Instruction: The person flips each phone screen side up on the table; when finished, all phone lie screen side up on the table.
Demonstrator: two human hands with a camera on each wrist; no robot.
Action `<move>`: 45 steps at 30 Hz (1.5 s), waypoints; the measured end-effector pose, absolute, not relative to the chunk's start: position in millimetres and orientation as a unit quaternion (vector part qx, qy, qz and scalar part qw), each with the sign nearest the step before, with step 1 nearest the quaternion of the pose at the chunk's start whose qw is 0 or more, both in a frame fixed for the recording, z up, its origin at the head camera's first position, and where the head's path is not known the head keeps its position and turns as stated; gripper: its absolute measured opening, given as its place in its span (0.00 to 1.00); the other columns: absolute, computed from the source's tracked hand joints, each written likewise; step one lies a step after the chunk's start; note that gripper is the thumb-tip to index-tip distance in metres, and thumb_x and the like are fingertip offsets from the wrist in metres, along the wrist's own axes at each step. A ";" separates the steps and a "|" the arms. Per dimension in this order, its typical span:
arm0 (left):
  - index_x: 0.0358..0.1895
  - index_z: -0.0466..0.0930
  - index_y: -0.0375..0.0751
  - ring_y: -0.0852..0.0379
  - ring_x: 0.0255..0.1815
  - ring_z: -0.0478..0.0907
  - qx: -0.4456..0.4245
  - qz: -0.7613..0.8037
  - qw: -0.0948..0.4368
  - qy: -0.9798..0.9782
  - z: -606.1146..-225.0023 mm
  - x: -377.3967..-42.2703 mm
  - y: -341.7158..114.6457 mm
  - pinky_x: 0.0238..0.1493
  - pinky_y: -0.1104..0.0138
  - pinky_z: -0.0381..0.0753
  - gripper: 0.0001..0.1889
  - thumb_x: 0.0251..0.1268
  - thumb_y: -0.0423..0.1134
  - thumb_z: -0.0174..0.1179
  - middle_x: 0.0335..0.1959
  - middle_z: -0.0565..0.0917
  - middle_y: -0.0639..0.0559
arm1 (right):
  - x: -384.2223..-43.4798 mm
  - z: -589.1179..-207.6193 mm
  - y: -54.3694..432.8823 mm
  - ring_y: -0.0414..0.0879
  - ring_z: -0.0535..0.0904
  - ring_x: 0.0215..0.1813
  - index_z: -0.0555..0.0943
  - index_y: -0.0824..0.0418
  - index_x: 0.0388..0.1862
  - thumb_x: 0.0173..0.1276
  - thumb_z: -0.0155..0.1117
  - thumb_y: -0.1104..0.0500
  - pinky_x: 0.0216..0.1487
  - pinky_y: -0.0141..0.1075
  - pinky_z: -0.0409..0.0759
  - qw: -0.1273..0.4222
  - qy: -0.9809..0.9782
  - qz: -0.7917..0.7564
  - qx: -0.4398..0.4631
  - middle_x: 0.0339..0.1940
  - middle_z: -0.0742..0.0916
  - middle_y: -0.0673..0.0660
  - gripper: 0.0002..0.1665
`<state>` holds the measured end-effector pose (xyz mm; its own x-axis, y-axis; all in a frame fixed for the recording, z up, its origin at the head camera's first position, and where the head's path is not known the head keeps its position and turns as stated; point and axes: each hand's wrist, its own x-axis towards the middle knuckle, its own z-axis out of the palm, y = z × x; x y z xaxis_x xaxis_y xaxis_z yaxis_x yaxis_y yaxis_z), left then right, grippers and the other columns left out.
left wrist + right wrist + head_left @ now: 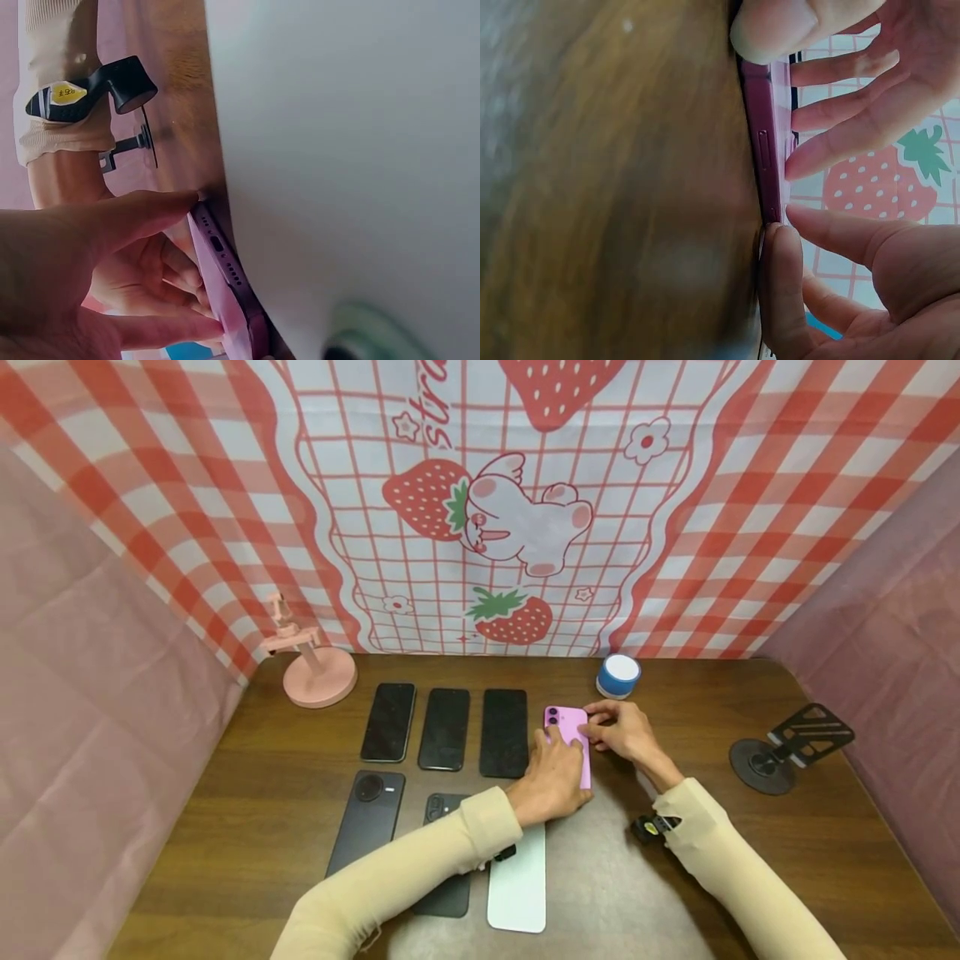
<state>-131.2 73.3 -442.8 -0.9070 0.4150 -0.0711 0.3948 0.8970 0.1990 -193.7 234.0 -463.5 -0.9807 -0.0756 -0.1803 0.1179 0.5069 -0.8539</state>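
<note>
A pink smartphone [574,717] lies camera side up on the wooden table, in line with several dark phones. My left hand [551,777] spreads over its back, with the thumb at the bottom corner and fingertips on the back, holding it. My right hand [626,731] pinches its upper right edge between thumb and fingers. In the left wrist view the phone's bottom edge [217,244] shows a port and speaker holes. The right wrist view shows a side button on its purple-pink side [763,142]. Part of the phone is hidden under my left hand.
Three dark phones, including one at the left [388,722], lie screen up. Nearer are a grey phone [367,818], another dark phone [447,897] and a white phone [517,893]. A pink stand [321,677], a blue-and-white cylinder [618,677] and a black stand [763,766] stand around.
</note>
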 end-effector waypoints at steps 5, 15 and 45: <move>0.58 0.82 0.38 0.41 0.54 0.74 0.212 0.087 0.064 0.971 -440.1 -131.4 72.7 0.53 0.62 0.81 0.34 0.54 0.58 0.77 0.56 0.78 0.36 | -192.1 -463.0 232.2 0.34 0.82 0.26 0.80 0.75 0.61 0.68 0.72 0.66 0.29 0.29 0.85 0.093 0.861 -0.499 0.025 0.46 0.88 0.70 0.25; 0.61 0.79 0.39 0.41 0.55 0.74 0.220 0.108 0.072 0.967 -439.9 -132.8 71.1 0.55 0.60 0.78 0.36 0.56 0.59 0.76 0.54 0.79 0.37 | -188.7 -463.3 233.5 0.35 0.82 0.29 0.75 0.75 0.67 0.71 0.67 0.68 0.29 0.30 0.85 0.106 0.845 -0.524 0.018 0.48 0.87 0.74 0.27; 0.78 0.62 0.41 0.48 0.53 0.76 0.173 0.299 0.148 0.927 -432.1 -140.5 46.6 0.52 0.58 0.81 0.48 0.58 0.59 0.72 0.60 0.76 0.39 | -179.9 -453.8 231.4 0.35 0.84 0.31 0.62 0.74 0.77 0.80 0.49 0.68 0.34 0.31 0.86 0.166 0.749 -0.641 0.004 0.37 0.84 0.49 0.30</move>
